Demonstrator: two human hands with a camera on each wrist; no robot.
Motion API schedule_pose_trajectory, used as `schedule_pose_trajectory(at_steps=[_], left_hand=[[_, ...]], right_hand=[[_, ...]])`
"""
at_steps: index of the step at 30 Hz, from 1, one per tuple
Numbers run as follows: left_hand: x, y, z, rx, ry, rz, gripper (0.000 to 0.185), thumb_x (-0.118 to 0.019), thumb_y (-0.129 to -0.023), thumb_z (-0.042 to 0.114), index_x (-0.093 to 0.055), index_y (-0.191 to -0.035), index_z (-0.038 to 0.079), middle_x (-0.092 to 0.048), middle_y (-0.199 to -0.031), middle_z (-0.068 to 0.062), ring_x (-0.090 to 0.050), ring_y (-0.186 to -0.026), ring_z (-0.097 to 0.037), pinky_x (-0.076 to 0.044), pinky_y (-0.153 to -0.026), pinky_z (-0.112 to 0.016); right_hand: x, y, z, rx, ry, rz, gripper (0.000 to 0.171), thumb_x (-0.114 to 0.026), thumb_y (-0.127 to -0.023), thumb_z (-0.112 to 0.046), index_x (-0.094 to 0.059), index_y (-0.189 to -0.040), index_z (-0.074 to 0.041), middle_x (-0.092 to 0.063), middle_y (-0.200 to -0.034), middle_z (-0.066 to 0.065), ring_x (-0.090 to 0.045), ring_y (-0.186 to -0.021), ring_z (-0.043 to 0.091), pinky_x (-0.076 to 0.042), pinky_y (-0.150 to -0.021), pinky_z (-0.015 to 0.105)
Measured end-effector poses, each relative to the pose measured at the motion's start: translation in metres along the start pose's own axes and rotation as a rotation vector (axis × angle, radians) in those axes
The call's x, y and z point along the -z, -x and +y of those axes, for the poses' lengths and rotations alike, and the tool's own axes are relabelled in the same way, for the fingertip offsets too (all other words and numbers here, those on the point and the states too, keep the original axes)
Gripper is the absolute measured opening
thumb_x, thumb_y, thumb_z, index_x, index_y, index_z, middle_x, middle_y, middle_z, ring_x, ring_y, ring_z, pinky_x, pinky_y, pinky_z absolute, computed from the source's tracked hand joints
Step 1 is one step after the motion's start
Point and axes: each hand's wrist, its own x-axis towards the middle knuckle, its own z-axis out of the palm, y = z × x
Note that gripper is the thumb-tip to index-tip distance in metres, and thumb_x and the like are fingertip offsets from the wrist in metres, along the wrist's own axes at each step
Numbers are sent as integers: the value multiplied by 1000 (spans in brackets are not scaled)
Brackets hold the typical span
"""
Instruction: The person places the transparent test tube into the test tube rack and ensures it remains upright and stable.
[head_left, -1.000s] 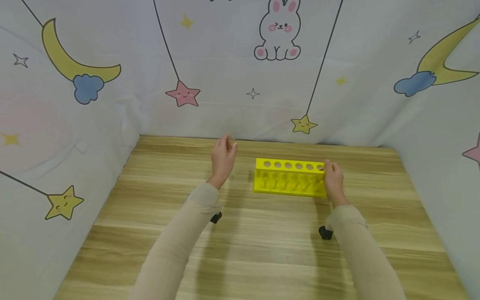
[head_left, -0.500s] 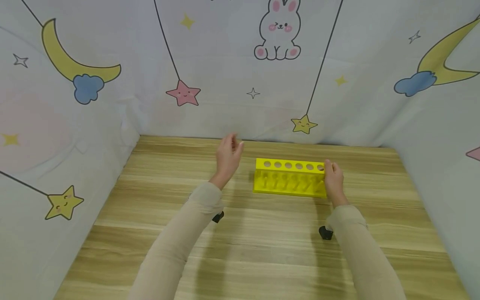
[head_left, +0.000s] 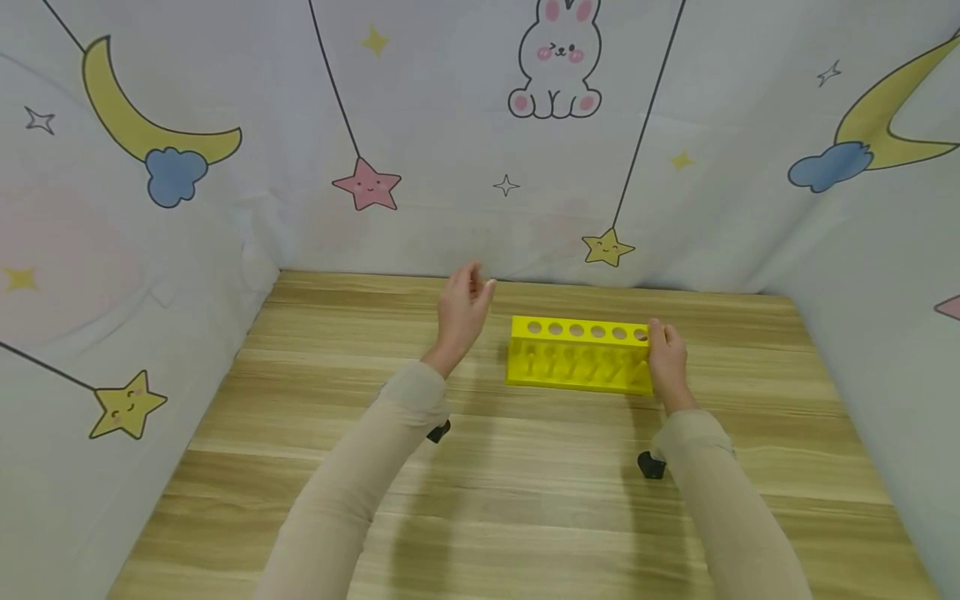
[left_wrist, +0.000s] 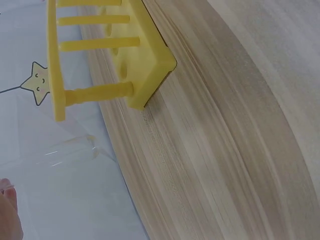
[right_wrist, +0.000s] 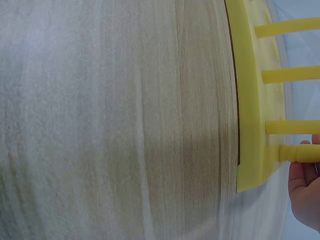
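A yellow test tube rack (head_left: 581, 354) stands upright on the wooden table, with a row of round holes along its top and pegs below. My right hand (head_left: 667, 358) grips the rack's right end; in the right wrist view its fingers (right_wrist: 306, 195) curl round the end post. Left of the rack, my left hand (head_left: 461, 312) is raised above the table, apart from the rack. In the left wrist view this hand pinches a clear test tube (left_wrist: 70, 152), whose end points towards the rack. The tube is too faint to make out in the head view.
The wood-grain table (head_left: 540, 500) is bounded at the back and both sides by a white cloth (head_left: 465, 125) printed with stars, moons and a rabbit. Black wrist devices (head_left: 651, 465) sit under both sleeves.
My left hand has moved right, towards the rack, and slightly up in the head view. The right hand and the rack have stayed in place.
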Motion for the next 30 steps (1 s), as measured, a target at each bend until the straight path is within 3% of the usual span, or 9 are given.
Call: schedule_pose_trajectory(at_steps=[30], left_hand=[[1,-8,16,-79,26,15,32,-57,-86,19,-53,-111,-1,-55,-88,-10,-60,-87,-20,-51,-78,-23]], right_hand=[[0,-1,3,1,-3,-5,43,-29,-90,-54,-44,-81,-15,-41,-78,3,-33,-58,8,-34,-54,20]])
